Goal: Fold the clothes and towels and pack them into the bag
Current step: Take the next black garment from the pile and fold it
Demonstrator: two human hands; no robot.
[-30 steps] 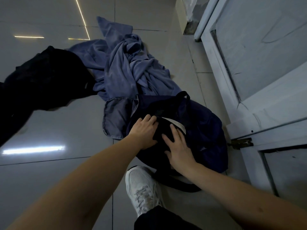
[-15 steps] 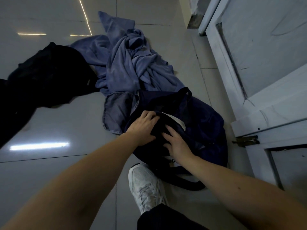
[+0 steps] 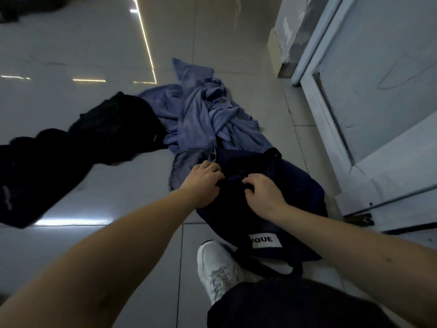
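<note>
Head view, looking down at a glossy tiled floor (image 3: 78, 50). Light is dim and the dark fabrics lose detail.

The bag (image 3: 300, 188), dark navy cloth, lies slumped on the floor at centre right, just beside a white door (image 3: 383, 95). A white label (image 3: 264, 241) on its near side reads "VQUE"; the first letters are cut off by a fold. A strap (image 3: 272, 268) loops out over the floor at the near end.

Both hands are at the top of the bag, close together but apart.
- Left hand (image 3: 203, 183): fingers curled down, gripping the dark fabric at the bag's far-left edge.
- Right hand (image 3: 265, 192): fingers bent under, pinching dark fabric at the middle of the bag's top.
- I cannot tell whether that fabric is the bag's rim or a garment inside it.

A grey-blue denim piece (image 3: 184, 165) lies flat, touching the bag's left side and partly under the left hand. Behind it sits a crumpled blue cloth (image 3: 208, 119), unfolded, touching both the denim and the bag's far end. Left of that, a black garment (image 3: 99, 140) is spread loosely across the floor, its edge meeting the blue cloth.

1 white shoe (image 3: 216, 263) is planted just near the bag, touching the strap, with a dark trouser leg (image 3: 283, 304) above it.
</note>
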